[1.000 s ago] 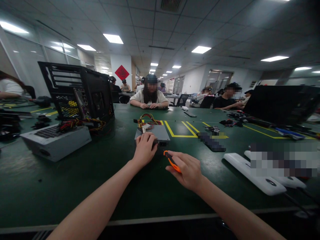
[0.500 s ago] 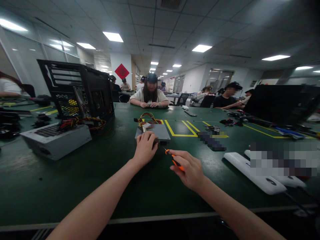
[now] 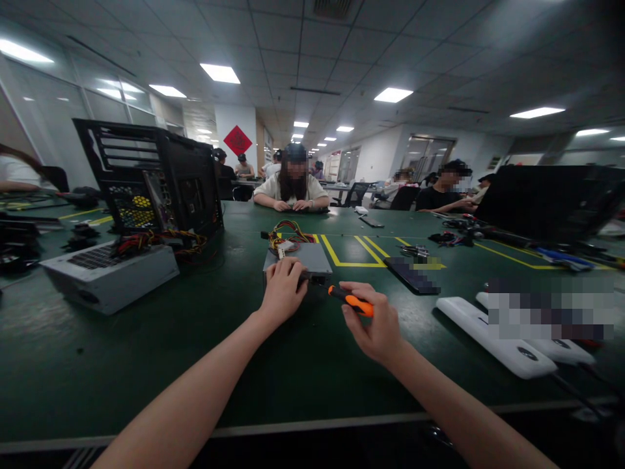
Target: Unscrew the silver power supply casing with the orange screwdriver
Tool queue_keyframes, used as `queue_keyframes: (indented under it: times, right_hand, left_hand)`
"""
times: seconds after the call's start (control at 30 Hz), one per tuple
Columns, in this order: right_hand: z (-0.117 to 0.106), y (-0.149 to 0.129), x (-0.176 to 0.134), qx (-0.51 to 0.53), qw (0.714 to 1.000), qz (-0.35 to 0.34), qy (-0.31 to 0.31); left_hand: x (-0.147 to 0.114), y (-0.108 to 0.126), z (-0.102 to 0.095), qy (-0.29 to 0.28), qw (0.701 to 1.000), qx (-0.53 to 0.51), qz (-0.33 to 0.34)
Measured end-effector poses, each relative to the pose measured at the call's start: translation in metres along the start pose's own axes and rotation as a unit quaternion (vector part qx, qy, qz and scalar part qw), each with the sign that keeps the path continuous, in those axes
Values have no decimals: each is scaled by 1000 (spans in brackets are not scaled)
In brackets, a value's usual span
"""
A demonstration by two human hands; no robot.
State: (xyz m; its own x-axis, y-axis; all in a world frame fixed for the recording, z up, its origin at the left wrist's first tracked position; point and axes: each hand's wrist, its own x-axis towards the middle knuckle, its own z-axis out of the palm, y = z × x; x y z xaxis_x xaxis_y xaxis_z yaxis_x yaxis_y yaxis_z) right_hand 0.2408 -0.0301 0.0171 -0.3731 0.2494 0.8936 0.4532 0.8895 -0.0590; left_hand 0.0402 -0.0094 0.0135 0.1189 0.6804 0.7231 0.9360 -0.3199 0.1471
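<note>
A grey metal power supply (image 3: 317, 258) lies on the green table straight ahead, with a bundle of coloured wires (image 3: 293, 231) at its back. My left hand (image 3: 284, 286) grips its front left part, fingers curled over the top edge; what lies beneath the palm is hidden. Between thumb and fingers, my right hand (image 3: 378, 322) holds a screwdriver (image 3: 352, 301) with an orange and black handle. Its thin shaft points left toward the front face of the power supply, close to a dark socket (image 3: 318, 279). Whether the tip touches is too blurred to tell.
A second power supply (image 3: 112, 277) and a black computer case (image 3: 161, 176) stand at left. Right of my hands are a dark phone (image 3: 413, 275), a white power bank-like device (image 3: 495, 335) and loose tools (image 3: 415, 251). A person (image 3: 293, 182) sits opposite.
The screwdriver has turned more level, and more of its handle shows. My right hand has shifted slightly right and its fingers have re-formed round the handle. The left hand has stayed put.
</note>
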Motion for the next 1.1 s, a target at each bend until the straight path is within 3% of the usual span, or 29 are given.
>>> queue_keyframes:
  times: [0.1,0.2,0.33,0.5,0.7,0.83,1.1]
  right_hand:
    - [1,-4,0,4,997,-60,-46]
    - [2,-4,1,-17,994,-102,-45]
    - [1,-5,1,-36,996,-83,-25]
    - [3,-10,0,-48,986,-139,-80]
    - [3,-7,0,-54,992,-109,-40]
    - [1,-13,1,-92,976,-172,-94]
    - [2,-19,3,-102,972,-198,-78]
  left_hand:
    - [0,0,0,0,1000,0,-1]
    - [0,1,0,-6,1000,-2,-5]
    - [0,1,0,-6,1000,0,-4]
    - [-1,0,0,-6,1000,-1,-4]
    - [-1,0,0,-9,1000,-11,-5]
    - [0,0,-1,-5,1000,-8,-5]
    - [0,1,-2,-10,1000,-13,-6]
